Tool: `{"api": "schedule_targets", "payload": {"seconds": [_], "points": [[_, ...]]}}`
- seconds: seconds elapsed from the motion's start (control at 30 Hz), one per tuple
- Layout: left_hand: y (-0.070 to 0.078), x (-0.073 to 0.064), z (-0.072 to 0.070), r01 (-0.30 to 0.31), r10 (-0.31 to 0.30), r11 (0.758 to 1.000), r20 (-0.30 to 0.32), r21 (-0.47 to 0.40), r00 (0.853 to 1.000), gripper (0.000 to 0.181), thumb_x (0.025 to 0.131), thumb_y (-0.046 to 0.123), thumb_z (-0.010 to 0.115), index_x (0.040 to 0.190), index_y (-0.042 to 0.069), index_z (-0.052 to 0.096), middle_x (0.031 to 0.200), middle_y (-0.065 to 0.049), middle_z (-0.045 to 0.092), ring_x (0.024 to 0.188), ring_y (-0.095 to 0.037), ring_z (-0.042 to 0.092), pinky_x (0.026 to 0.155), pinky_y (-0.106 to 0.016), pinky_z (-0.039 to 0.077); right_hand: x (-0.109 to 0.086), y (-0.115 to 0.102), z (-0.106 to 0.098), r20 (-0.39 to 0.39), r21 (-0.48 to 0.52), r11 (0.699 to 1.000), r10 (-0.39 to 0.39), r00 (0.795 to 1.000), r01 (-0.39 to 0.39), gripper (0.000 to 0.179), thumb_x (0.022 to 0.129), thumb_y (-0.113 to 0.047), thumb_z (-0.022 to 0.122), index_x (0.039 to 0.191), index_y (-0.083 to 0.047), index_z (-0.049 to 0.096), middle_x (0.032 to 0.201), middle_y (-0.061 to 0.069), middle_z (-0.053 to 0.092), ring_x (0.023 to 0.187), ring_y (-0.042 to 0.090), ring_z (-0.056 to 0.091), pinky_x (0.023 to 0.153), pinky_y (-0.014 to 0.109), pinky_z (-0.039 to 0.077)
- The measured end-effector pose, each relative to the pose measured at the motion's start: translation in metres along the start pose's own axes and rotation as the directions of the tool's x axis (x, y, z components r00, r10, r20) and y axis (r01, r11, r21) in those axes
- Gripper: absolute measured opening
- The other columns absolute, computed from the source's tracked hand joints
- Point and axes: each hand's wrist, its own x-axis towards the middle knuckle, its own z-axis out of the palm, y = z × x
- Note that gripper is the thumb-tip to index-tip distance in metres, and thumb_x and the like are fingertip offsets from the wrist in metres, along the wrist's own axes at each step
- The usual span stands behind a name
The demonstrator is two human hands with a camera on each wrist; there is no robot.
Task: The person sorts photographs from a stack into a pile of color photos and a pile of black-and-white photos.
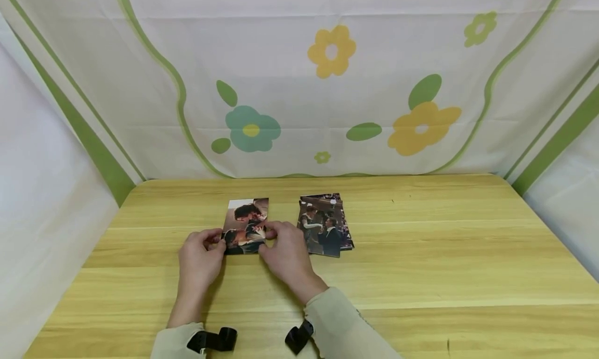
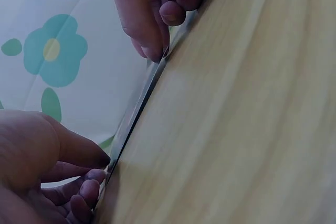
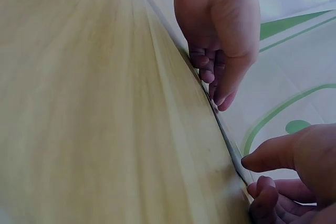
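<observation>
A photo print (image 1: 244,228) of dark-haired figures lies on the table left of centre, close to flat on the wood. My left hand (image 1: 201,257) pinches its left edge near the lower corner, thumb and fingers curled. From the other side my right hand (image 1: 287,252) grips the right edge. In the left wrist view the print is seen edge-on as a thin dark line, with the left hand (image 2: 47,166) at its near end and the right hand (image 2: 152,9) farther along. Whether other prints lie under it I cannot tell.
Right of my right hand lies a loose, uneven pile of photo prints (image 1: 323,229), the top one showing two formally dressed figures. The wooden table (image 1: 444,255) extends to both sides. A white flowered cloth (image 1: 290,89) hangs behind its far edge. Black straps (image 1: 212,341) circle both sleeves.
</observation>
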Motion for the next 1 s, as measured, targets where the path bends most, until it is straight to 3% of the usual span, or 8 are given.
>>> {"api": "schedule_targets", "payload": {"seconds": [0.73,1.0], "points": [[-0.0055,0.0012,0.0015,0.007,-0.007,1.0,-0.033,-0.003,0.999,0.027,0.096,0.002,0.068,0.12,-0.005,0.077,0.108,-0.022,0.069,0.089,-0.027,0.06,0.072,-0.026,0.043,-0.0005,0.0026,0.001,-0.014,-0.017,1.0,-0.024,1.0,0.024,0.047,0.083,-0.001,0.083,0.13,-0.004,0.075,0.102,0.002,0.072,0.067,0.005,0.052,0.078,0.03,0.055],[-0.0047,0.0014,0.0012,0.029,-0.029,0.999,-0.023,-0.018,0.999,0.028,0.098,0.004,0.067,0.123,-0.005,0.076,0.111,-0.023,0.068,0.092,-0.028,0.061,0.073,-0.026,0.044,-0.0018,0.0008,-0.0006,0.022,-0.024,0.999,-0.024,0.999,0.024,0.045,0.087,-0.004,0.082,0.131,-0.008,0.075,0.104,0.001,0.07,0.07,0.006,0.053,0.077,0.03,0.054]]}}
